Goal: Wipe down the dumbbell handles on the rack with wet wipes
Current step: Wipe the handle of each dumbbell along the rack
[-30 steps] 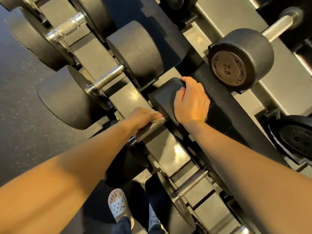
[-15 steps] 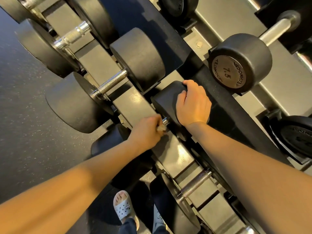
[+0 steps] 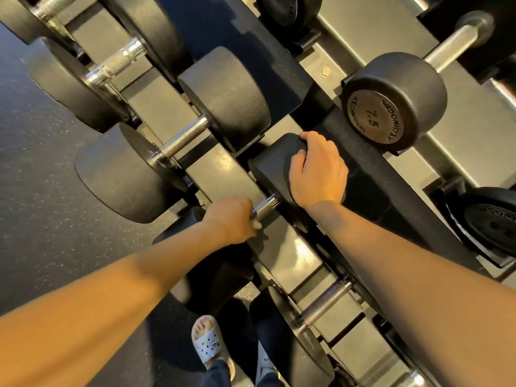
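Wiping the knurled handle [image 3: 265, 207] of a dumbbell lying on the rack [image 3: 293, 255], the left hand [image 3: 230, 219] is clenching a wet wipe [image 3: 257, 225] round it while the right hand [image 3: 318, 171] is gripping the dumbbell head [image 3: 272, 166], likely steadying it against rolling.

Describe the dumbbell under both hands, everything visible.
The dumbbell lies across the rack. Two matte black, rubber-looking heads join a knurled, shiny metal handle. The right hand grips the far head from above. The left hand wraps the handle's near part, a whitish wipe scrap showing below its fingers. The left arm hides most of the near head.
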{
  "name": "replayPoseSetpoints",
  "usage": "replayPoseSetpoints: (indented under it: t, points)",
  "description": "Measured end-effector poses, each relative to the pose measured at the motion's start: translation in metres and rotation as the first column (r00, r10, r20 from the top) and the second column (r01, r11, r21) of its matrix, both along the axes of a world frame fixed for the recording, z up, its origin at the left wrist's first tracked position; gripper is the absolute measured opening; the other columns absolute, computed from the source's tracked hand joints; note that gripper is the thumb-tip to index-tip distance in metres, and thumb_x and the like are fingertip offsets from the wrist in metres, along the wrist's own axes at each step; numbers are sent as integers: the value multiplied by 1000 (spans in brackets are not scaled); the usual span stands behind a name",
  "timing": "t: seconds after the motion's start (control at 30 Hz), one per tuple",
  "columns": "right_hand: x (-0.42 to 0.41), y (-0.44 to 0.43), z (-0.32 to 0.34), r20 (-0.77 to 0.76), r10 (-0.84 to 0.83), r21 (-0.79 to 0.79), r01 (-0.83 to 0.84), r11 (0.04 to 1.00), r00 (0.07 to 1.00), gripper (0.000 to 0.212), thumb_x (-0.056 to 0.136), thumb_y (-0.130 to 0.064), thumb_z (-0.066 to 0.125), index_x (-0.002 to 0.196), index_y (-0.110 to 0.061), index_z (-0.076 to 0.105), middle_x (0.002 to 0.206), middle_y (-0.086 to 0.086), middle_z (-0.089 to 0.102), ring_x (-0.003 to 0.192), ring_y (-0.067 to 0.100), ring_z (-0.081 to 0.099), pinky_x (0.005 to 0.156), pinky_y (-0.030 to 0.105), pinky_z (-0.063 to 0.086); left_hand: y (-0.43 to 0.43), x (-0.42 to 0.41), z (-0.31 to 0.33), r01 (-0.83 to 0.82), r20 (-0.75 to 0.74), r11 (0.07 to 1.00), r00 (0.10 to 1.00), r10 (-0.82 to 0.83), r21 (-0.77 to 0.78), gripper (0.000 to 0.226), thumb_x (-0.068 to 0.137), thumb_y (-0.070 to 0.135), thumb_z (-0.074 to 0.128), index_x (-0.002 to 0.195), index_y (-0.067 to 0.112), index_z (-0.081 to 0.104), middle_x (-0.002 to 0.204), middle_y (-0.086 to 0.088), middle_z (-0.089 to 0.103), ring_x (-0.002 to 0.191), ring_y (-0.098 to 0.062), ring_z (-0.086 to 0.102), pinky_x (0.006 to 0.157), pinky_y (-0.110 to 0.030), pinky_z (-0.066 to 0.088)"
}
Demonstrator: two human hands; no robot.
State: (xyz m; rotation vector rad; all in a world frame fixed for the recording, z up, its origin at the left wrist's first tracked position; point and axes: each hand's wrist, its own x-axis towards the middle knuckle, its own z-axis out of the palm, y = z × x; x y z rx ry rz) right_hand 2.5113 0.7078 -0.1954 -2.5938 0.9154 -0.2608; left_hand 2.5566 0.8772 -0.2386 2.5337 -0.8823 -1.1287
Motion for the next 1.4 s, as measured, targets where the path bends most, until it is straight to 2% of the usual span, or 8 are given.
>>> replayPoseSetpoints:
  t: [0.13, 0.3, 0.5, 0.67, 1.0, 1.13, 1.2, 1.4]
  points:
    - [0, 0, -1, 9, -18, -7, 18, 1000, 1000, 35, 101, -28, 48, 135, -25, 57, 113, -3, 65, 97, 13, 62, 83, 33, 55, -21, 7, -6, -369, -339, 882, 903, 265, -292, 18, 88, 27, 79, 89, 15, 66, 89, -1, 67, 84, -13, 64, 74, -26, 49]
    - [0, 2, 1, 17, 1, -7, -1, 1000, 1000, 35, 101, -26, 49, 134, -22, 57, 113, -1, 65, 98, 15, 62, 83, 36, 56, -14, 21, -18, -243, -314, 958, 931, 185, -155, 20, 85, 30, 82, 81, 24, 63, 88, 4, 66, 88, -13, 63, 79, -31, 49]
    - [1, -1, 2, -18, 17, -24, -18, 1000, 1000, 34, 100, -27, 50, 133, -23, 57, 111, -2, 65, 96, 15, 62, 80, 35, 56, 8, 37, -9, 70, -281, 985, 959, -23, 155, 45, 82, 33, 84, 120, 14, 69, 98, 4, 66, 93, -15, 61, 81, -28, 46]
    - [0, 0, -2, 4, -3, -13, 3, 1000, 1000, 36, 100, -29, 49, 135, -23, 57, 112, -1, 66, 96, 14, 62, 81, 34, 56, -14, 31, -14, -410, -431, 875, 859, 276, -258, 17, 87, 26, 80, 96, 19, 68, 93, 0, 70, 90, -16, 69, 77, -30, 55]
    - [1, -1, 0, -12, 10, -11, -10, 1000, 1000, 35, 100, -27, 50, 135, -22, 57, 114, -2, 65, 99, 15, 62, 80, 32, 54, 3, 45, -15, -35, -472, 998, 880, 57, 57, 22, 84, 19, 83, 97, 15, 66, 99, -6, 71, 89, -18, 68, 69, -25, 54]
    - [1, 1, 1, 3, 0, -15, 0, 1000, 1000, 36, 100, -27, 50, 135, -22, 58, 114, -2, 66, 99, 15, 62, 82, 34, 55, -15, 42, -17, -509, -523, 844, 772, 361, -167, 32, 83, 20, 84, 105, 18, 60, 99, -8, 72, 84, -19, 73, 64, -25, 57]
    - [1, 2, 1, 4, 3, -17, -3, 1000, 1000, 36, 100, -27, 50, 135, -21, 57, 115, -2, 66, 100, 15, 62, 83, 34, 55, -21, 30, -23, -593, -440, 769, 772, 458, -239, 27, 85, 21, 83, 97, 22, 59, 91, -2, 72, 83, -17, 72, 68, -31, 58]
    - [1, 1, 2, -3, 5, -6, -5, 1000, 1000, 36, 100, -27, 51, 135, -21, 57, 114, 0, 65, 97, 16, 62, 82, 37, 57, -12, 9, -23, -253, 13, 945, 965, 261, -209, 27, 102, 39, 60, 93, 16, 71, 81, 6, 65, 75, -7, 61, 79, -37, 58]
